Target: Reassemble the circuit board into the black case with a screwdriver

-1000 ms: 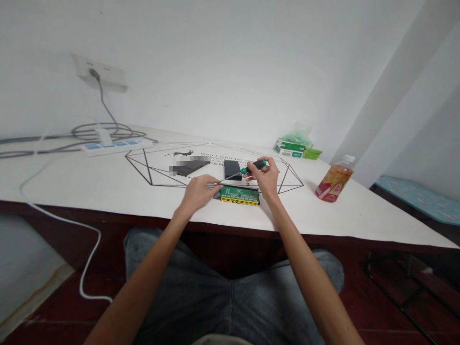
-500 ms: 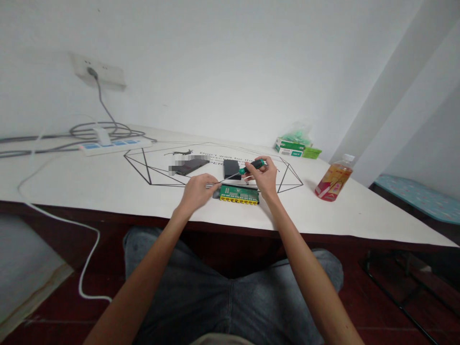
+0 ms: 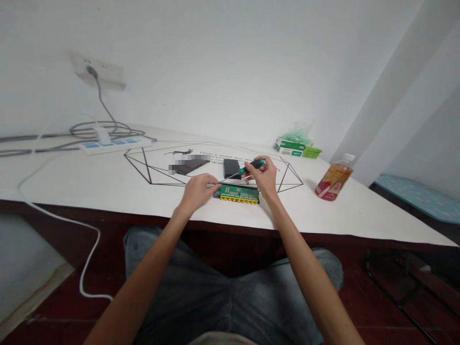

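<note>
A screwdriver with a black and green handle is gripped in my right hand, its shaft slanting down to the left. At the shaft's tip, the fingers of my left hand are pinched together; whether they hold the tip or a tiny part there is too small to tell. Just below and right of those fingertips lies a green circuit board with a row of yellow ports along its near edge, set in a dark casing. Behind it, a flat black box-like piece rests on the table.
A dark, partly blurred-out slab lies left of the black piece. A drink bottle stands at the right. Green and white boxes sit against the wall. On the left are a power strip and coiled cables.
Almost nothing differs. Both hands and the screwdriver keep their places, with the board still in front of them.
</note>
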A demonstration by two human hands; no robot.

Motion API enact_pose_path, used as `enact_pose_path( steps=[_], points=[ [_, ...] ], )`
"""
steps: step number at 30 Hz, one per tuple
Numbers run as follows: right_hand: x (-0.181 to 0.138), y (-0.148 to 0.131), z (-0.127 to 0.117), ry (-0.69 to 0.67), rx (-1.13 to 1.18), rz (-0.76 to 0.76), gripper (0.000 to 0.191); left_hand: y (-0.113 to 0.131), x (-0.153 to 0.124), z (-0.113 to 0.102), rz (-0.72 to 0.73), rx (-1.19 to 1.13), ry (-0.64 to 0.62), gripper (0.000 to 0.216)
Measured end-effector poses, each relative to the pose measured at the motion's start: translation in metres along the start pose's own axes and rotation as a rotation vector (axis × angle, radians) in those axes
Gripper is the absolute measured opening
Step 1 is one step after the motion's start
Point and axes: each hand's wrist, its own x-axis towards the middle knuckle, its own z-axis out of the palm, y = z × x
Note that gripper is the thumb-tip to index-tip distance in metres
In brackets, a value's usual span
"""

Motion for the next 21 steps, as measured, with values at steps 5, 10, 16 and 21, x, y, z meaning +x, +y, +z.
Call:
enact_pose_path(
  steps=[5, 10, 16, 21],
  points=[
    [-0.0005, -0.0020, 0.0005, 0.010, 0.004, 0.007, 0.051, -0.0014, 0.0004, 0.0011, -0.008, -0.007, -0.012, 0.018],
    [-0.0006, -0.0029, 0.0009, -0.002, -0.014, 0.012, 0.052, 0.0014, 0.0001, -0.0007, -0.008, 0.004, -0.022, 0.018],
    [-0.0006, -0.0008, 0.0011, -0.007, -0.009, -0.002, 0.052, 0.0064, -0.0008, -0.0029, -0.005, 0.100, 0.006, 0.018],
    [-0.0005, 0.0002, 0.0027, 0.008, 0.002, -0.003, 0.058, 0.0075, -0.0003, -0.0018, 0.011, 0.064, 0.022, 0.018]
  ],
)
